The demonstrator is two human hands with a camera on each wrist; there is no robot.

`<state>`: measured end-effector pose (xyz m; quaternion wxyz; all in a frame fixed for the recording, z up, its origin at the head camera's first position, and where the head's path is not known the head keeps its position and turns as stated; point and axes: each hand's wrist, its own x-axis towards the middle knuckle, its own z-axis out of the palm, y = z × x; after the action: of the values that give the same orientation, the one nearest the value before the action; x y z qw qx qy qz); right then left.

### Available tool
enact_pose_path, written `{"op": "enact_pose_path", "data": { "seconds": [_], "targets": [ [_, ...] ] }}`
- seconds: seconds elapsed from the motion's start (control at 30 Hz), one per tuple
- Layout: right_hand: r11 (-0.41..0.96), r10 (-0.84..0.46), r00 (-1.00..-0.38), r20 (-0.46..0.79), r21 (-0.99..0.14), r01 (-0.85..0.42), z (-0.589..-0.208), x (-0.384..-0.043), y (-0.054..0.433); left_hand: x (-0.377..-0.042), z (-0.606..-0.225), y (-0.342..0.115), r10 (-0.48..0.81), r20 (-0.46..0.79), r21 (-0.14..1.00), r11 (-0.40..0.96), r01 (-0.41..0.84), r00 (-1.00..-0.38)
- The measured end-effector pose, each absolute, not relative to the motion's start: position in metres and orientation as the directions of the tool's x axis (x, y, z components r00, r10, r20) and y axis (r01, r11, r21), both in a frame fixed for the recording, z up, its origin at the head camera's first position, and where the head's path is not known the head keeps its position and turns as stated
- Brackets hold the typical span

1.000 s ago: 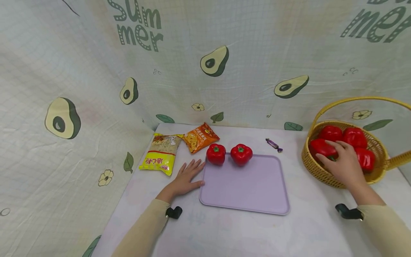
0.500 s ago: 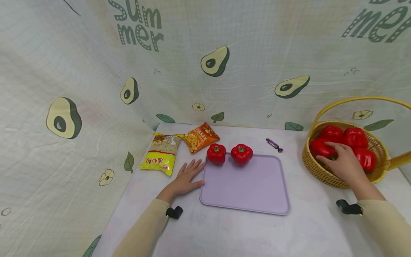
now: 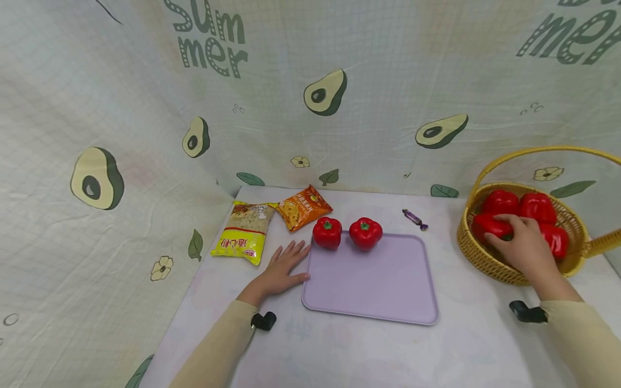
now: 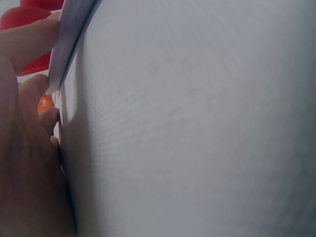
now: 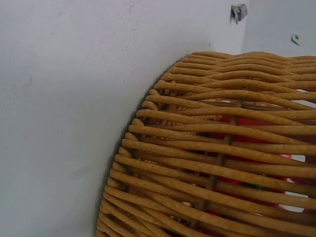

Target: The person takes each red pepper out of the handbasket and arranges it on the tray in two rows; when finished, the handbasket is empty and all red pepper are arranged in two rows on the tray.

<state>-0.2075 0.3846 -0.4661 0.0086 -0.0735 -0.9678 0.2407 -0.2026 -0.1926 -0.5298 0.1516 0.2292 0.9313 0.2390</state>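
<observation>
In the head view my left hand (image 3: 278, 274) lies with its fingers spread at the left edge of a lilac tray (image 3: 371, 285), thumb and fingertips touching the rim. Two red bell peppers, one at the tray's corner (image 3: 327, 233) and one on its back edge (image 3: 365, 233), stand stem up. At the right, my right hand (image 3: 528, 249) reaches into a yellow wicker basket (image 3: 473, 257) and grips a red bell pepper (image 3: 487, 226) between thumb and fingers. Several more red peppers (image 3: 537, 208) lie around it. The right wrist view shows mostly the basket's woven side (image 5: 212, 148), hiding the fingers.
A yellow bag of pasta (image 3: 245, 230) and an orange snack bag (image 3: 304, 207) lie behind my left hand. One purple wrapped candy (image 3: 414, 219) sits between tray and basket. The basket's tall handle (image 3: 543, 149) arches over its back. A printed cloth hangs behind the table.
The pepper under my right hand has shifted slightly to the right within the basket, and its stem end has turned. My left hand and the tray have stayed put.
</observation>
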Motion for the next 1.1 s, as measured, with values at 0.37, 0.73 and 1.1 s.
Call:
{"op": "enact_pose_path", "data": {
  "seconds": [0.37, 0.73, 1.1],
  "targets": [
    [0.837, 0.169, -0.986, 0.005, -0.529, 0.141, -0.4607, -0.2054, 0.3849, -0.2034, -0.5289, -0.1928, 0.491, -0.191, 0.513, 0.788, 0.341, -0.850],
    [0.850, 0.180, -0.983, 0.039, -0.509, 0.135, -0.4605, -0.2024, 0.3849, -0.2029, -0.5299, -0.1929, 0.502, -0.183, 0.518, 0.780, 0.351, -0.845],
    [0.858, 0.177, -0.981, 0.083, -0.502, 0.112, -0.4593, -0.1993, 0.3866, -0.2047, -0.5327, -0.1937, 0.500, -0.183, 0.514, 0.782, 0.351, -0.846]
  ]
}}
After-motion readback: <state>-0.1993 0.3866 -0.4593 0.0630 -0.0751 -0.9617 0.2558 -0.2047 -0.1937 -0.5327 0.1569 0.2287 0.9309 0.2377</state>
